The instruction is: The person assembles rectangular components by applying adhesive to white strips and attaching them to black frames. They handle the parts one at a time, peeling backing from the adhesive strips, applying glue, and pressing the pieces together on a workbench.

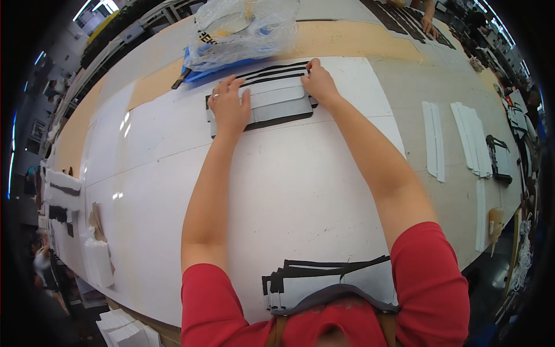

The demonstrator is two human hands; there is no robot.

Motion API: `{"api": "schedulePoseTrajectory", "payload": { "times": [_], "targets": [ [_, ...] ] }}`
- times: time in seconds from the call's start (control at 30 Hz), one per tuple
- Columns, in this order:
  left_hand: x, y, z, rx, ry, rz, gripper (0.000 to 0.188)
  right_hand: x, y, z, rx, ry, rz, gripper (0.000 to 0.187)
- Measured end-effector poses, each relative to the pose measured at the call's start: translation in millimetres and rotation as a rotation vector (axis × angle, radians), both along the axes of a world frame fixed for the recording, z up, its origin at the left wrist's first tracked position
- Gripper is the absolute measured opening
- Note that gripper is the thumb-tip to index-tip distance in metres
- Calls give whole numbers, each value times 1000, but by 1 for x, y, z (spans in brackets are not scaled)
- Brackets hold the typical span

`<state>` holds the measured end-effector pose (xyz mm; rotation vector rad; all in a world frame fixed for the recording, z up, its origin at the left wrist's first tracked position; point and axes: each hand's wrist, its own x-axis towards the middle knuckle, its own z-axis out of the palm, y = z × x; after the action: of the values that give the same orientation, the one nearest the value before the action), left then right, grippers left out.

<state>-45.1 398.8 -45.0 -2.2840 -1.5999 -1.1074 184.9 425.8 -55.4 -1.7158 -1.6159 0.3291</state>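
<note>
Black-edged grey panels (283, 111) lie overlapped under both hands, beyond the middle of the table (300, 191) and toward its far edge, their far sides stepped so that several black borders show. Nearest of all, at the table's near edge and against the body, is a second pile of panels (315, 283), loosely fanned.

The step in hand looks like lining up the overlapped pieces. To do it well, hold the near layer down lightly, nudge the borders from the far right corner and keep the steps even — pressing hard would probably drag the lower pieces along.

Both bare arms (209, 191) reach well forward from the near edge, the right one slanting inward. The left hand (229, 110) rests on the left part of the stack, its grip loose and spread, thumb apart, nothing seen pinched. The right hand (322, 85) bends in at the far right corner, fingers curled at the border ends; its grip is partly closed — whether it has hold of a layer, I cannot tell.

Just beyond, a clear plastic bag (245, 34) sits near the table's far edge; toward the far right corner, another person's hand (429, 28) is at some dark strips (388, 17).
</note>
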Motion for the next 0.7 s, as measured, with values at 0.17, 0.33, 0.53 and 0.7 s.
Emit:
{"api": "schedulePoseTrajectory", "payload": {
  "times": [0.17, 0.33, 0.53, 0.7],
  "targets": [
    [32, -24, -11, -175, 80, -74, 28, 11, 13, 10, -35, 8, 39, 27],
    [33, -27, -15, -166, 58, -71, 28, 32, 34, 23, -188, 393, 30, 26],
    [39, -24, -15, -160, 54, -93, 30, 32, 53, -1, -124, 123, -104, 24],
    [25, -24, -14, -197, 99, -86, 31, 2, 44, 13, -157, 65, -111, 25]
  ]
}}
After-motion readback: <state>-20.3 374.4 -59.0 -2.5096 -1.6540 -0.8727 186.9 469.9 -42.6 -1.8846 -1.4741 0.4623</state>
